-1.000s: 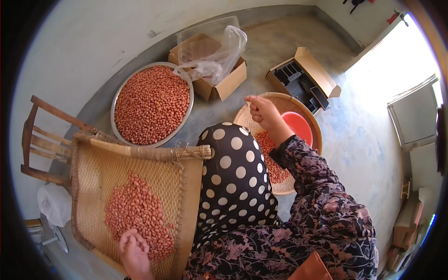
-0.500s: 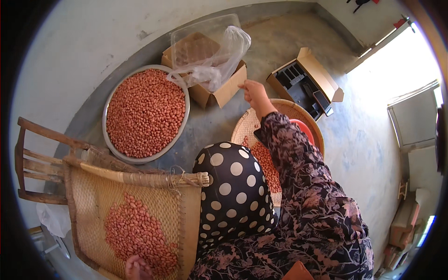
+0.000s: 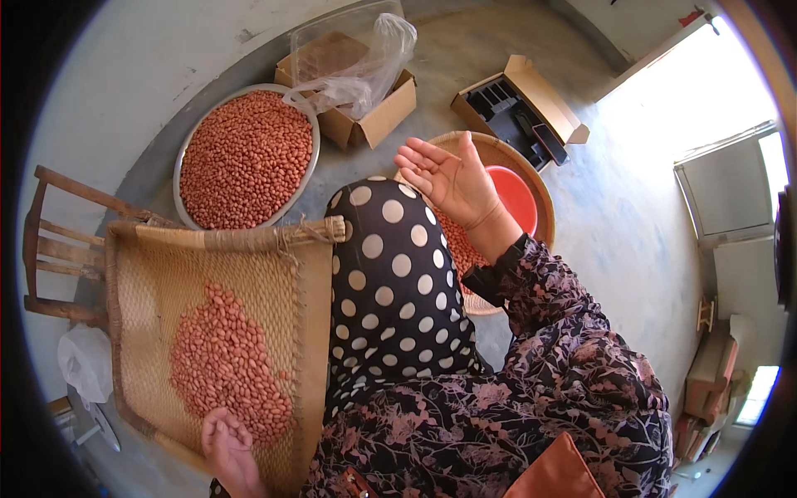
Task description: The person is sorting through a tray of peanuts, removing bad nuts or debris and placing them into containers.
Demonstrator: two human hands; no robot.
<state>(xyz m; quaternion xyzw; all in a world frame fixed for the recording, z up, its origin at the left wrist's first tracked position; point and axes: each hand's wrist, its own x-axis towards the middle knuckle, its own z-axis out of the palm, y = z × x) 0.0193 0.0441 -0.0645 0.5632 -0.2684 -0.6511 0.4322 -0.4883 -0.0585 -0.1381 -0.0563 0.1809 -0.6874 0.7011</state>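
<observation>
My right hand (image 3: 455,184) is raised past my knee, palm up, with thumb and fingers apart and nothing on it. Behind it lies a round woven basket (image 3: 541,199) that holds a red plastic basin (image 3: 509,192) and reddish peanuts (image 3: 461,247). At the near edge of a pile of shelled peanuts (image 3: 228,357) is my left hand (image 3: 228,448), its fingers curled; whether anything is inside them is hidden. That pile sits on a woven winnowing tray (image 3: 141,290) to the left of my lap.
A wide metal basin (image 3: 314,158) heaped with peanuts stands at the far left. Beyond it is a cardboard box (image 3: 390,108) with clear plastic. Another open box (image 3: 540,91) holds black parts and a phone (image 3: 550,144). A wooden chair (image 3: 62,249) stands behind the tray.
My right hand has turned from curled fingers to an open, upward palm and drawn back nearer. My left hand shows more fully beside the pile. The whole view has shifted a little.
</observation>
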